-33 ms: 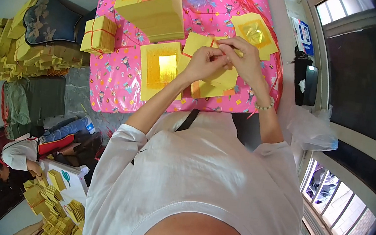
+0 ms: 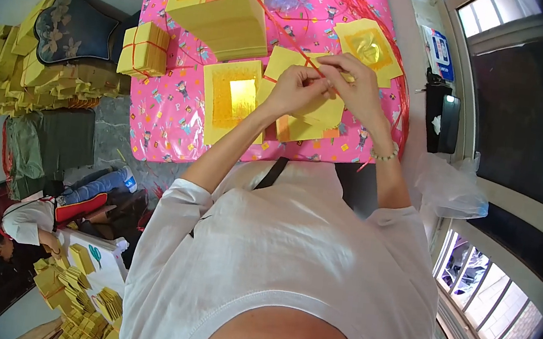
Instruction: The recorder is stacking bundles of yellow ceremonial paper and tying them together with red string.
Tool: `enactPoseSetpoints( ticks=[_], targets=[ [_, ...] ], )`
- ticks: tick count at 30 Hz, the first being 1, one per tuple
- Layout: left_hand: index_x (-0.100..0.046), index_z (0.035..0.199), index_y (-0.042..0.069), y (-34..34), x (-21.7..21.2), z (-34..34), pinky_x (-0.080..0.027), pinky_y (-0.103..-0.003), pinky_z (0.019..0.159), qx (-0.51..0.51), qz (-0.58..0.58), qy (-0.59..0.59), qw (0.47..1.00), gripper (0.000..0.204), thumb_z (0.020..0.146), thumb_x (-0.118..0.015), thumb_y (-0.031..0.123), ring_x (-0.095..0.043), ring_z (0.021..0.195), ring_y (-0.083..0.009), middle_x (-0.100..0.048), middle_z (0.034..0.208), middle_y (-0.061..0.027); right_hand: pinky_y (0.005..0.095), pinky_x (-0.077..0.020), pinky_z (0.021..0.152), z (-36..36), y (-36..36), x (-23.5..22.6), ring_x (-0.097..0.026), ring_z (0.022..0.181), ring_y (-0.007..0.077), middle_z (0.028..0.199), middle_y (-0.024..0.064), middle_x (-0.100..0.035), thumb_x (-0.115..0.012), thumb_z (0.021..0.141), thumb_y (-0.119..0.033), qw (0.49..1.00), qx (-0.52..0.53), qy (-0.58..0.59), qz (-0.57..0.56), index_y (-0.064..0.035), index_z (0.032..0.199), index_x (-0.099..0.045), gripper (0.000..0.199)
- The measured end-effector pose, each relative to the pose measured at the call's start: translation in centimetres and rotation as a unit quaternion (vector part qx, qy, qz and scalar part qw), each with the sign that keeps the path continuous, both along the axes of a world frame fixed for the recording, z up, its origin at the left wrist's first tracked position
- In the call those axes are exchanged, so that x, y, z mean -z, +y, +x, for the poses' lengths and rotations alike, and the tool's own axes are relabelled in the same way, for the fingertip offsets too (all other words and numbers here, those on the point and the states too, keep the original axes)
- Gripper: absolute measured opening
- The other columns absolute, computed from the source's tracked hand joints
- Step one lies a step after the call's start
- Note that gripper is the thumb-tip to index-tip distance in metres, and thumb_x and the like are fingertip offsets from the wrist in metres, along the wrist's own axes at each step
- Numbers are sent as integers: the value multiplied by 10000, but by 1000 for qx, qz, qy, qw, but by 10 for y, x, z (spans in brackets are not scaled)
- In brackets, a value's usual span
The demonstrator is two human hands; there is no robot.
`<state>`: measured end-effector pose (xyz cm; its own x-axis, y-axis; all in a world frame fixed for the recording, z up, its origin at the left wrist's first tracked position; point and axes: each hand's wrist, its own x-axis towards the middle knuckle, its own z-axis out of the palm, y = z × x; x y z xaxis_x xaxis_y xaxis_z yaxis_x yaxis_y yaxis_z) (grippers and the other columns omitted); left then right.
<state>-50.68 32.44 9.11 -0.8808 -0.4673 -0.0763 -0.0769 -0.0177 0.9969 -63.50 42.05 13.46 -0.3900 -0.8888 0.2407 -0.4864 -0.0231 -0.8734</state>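
My left hand (image 2: 296, 91) and my right hand (image 2: 357, 88) meet over a bundle of yellow paper (image 2: 319, 112) on the pink table. Both hands have their fingers pinched together on a thin red ribbon (image 2: 287, 29), which runs up and left from them toward a tall paper stack. My fingers partly hide where the ribbon meets the bundle. Left of the bundle lies a yellow sheet with a shiny gold square (image 2: 241, 98). A similar gold-foiled sheet (image 2: 370, 48) is beyond my right hand.
A tall yellow paper stack (image 2: 225, 25) and a small ribbon-tied bundle (image 2: 144, 51) stand on the pink patterned tablecloth (image 2: 162, 122). Loose red ribbons (image 2: 353, 0) lie at the far right. A chair back (image 2: 75, 30) is left, windows are right, and another person (image 2: 31, 221) works at lower left.
The red ribbon now stretches in a straight line between the tall stack and my fingers. My hands have barely moved.
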Motion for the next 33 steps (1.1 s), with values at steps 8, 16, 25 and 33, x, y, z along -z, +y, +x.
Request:
enactPoseSetpoints(
  ticks=[8,16,25,33],
  targets=[
    [-715,911,20,-21,-10,3,-361,-193,510,37,62,-66,995,257,925,-571,232,-440,563,7,-636,685,47,284,-478,654,-9,31,-1,-623,747,177,831,86,-642,-651,828,-96,989,36,130,52,-9,927,-654,132],
    [-701,944,-10,-39,-12,11,-398,-204,536,119,107,-44,986,195,872,-635,160,-461,570,-22,-692,793,12,302,-456,682,12,41,-6,-595,714,229,781,90,-605,-651,814,-101,971,-81,224,14,-36,842,-644,71],
    [-649,901,78,-19,-20,20,-490,-331,599,17,-488,47,871,171,737,-694,61,-630,692,-244,-637,747,-74,323,-464,732,-16,15,28,-589,789,222,861,110,-586,-558,869,-67,997,-36,23,63,-8,1001,-633,163],
    [-651,952,78,-14,-1,17,-498,-291,572,-63,-436,142,887,234,732,-692,9,-628,675,-202,-619,765,-59,325,-474,764,-19,6,29,-600,828,224,894,112,-596,-557,874,-81,988,-131,-8,86,5,1011,-617,173]
  ],
)
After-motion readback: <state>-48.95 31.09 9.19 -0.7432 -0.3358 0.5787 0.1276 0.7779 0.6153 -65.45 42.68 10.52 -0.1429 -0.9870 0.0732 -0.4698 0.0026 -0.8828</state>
